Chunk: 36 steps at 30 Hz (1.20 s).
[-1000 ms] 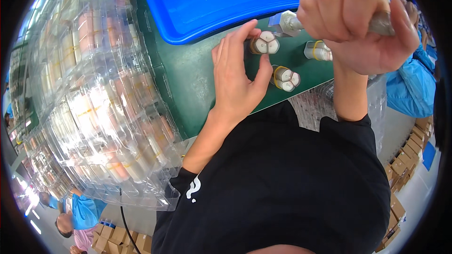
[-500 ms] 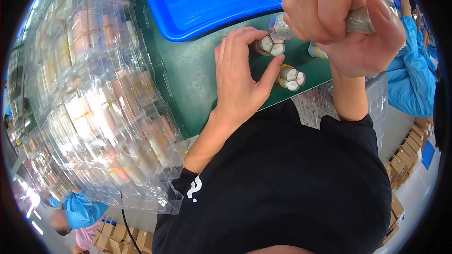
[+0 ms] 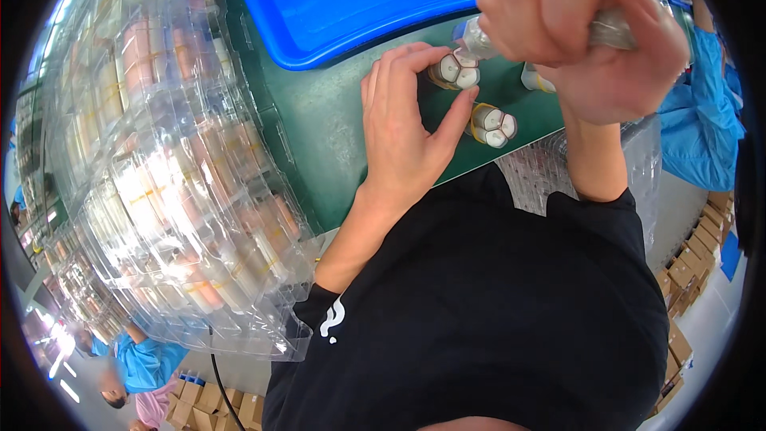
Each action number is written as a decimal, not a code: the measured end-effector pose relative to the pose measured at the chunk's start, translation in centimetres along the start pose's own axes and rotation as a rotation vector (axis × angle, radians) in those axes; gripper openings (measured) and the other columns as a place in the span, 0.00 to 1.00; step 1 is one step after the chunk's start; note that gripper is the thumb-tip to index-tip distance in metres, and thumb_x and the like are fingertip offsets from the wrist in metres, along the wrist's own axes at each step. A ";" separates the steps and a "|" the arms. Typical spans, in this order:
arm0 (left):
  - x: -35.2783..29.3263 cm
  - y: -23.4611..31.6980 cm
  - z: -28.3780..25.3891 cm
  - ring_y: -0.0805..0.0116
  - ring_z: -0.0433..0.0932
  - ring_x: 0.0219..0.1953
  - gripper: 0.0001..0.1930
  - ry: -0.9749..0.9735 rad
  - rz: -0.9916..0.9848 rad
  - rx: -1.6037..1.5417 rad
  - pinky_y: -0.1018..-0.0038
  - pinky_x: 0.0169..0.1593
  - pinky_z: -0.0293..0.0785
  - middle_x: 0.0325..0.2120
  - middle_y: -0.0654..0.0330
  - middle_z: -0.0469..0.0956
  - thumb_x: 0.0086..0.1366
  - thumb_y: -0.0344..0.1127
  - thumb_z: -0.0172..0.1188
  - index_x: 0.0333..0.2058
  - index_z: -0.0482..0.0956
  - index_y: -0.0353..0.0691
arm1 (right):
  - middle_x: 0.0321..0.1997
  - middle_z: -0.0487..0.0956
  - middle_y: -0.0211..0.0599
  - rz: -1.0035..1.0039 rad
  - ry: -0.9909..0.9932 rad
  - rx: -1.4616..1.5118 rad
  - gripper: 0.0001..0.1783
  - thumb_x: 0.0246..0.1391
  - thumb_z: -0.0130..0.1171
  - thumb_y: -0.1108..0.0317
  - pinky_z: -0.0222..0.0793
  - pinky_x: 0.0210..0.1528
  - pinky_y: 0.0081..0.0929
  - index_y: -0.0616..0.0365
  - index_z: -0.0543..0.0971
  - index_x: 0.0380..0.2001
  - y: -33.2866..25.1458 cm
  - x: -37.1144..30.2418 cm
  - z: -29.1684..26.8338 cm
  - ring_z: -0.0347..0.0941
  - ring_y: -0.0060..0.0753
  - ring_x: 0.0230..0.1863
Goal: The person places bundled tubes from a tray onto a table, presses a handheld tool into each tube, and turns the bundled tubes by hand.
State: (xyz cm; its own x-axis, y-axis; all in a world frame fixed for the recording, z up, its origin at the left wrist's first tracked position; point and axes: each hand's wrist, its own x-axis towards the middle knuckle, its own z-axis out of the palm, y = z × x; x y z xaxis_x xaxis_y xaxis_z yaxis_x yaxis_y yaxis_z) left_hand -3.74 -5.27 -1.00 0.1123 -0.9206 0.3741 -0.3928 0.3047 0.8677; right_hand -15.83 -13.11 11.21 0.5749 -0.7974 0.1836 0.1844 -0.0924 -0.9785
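Observation:
My left hand (image 3: 403,116) reaches over the table, thumb and forefinger curved around a banded bundle of cylinders (image 3: 453,70), standing upright with white round ends facing up. My right hand (image 3: 586,36) is closed around a clear, soft-looking bottle (image 3: 613,30). The bottle's narrower end, with a bit of blue on it, points at the top of that bundle; whether the tip touches it I cannot tell. A second banded bundle (image 3: 493,126) stands nearer me, just below my left thumb. Partly hidden beneath my right hand is another bundle (image 3: 533,78).
A blue tray (image 3: 343,40) lies at the table's far side. On the left, clear plastic trays (image 3: 159,183) holding banded cylinders are stacked high beside the green table (image 3: 307,136). People in blue work at both sides; cardboard boxes (image 3: 211,407) stand on the floor.
My right hand has shifted slightly, with the bottle still in it. My left hand stays around the same bundle, which has barely moved.

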 end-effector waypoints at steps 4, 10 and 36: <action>0.2 -0.2 0.2 0.54 0.76 0.46 0.25 -0.002 0.009 0.008 0.61 0.52 0.66 0.46 0.54 0.77 0.54 0.31 0.75 0.49 0.75 0.38 | 0.11 0.61 0.30 0.049 0.598 0.816 0.38 0.73 0.38 0.42 0.48 0.19 0.29 0.57 0.65 0.12 1.5 -1.4 2.4 0.53 0.26 0.13; 0.1 -0.1 0.0 0.53 0.76 0.47 0.25 -0.002 0.022 0.025 0.61 0.52 0.66 0.46 0.54 0.77 0.54 0.31 0.75 0.49 0.75 0.38 | 0.14 0.61 0.29 -0.091 -0.146 0.047 0.34 0.72 0.33 0.43 0.49 0.21 0.27 0.54 0.64 0.16 2.6 -0.2 -4.4 0.51 0.24 0.15; -0.2 -0.4 -0.2 0.53 0.77 0.48 0.26 0.017 0.034 0.041 0.61 0.53 0.67 0.46 0.52 0.78 0.54 0.29 0.75 0.50 0.76 0.37 | 0.18 0.62 0.28 -0.216 -0.204 0.157 0.32 0.72 0.31 0.41 0.49 0.24 0.25 0.52 0.64 0.21 2.0 0.1 -4.7 0.52 0.22 0.18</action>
State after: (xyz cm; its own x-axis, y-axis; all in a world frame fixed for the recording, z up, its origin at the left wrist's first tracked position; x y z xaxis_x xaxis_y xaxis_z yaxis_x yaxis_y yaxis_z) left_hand -3.47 -5.18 -1.35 0.1136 -0.9053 0.4093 -0.4340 0.3253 0.8401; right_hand -19.15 -16.20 8.80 0.6538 -0.6324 0.4155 0.4304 -0.1409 -0.8916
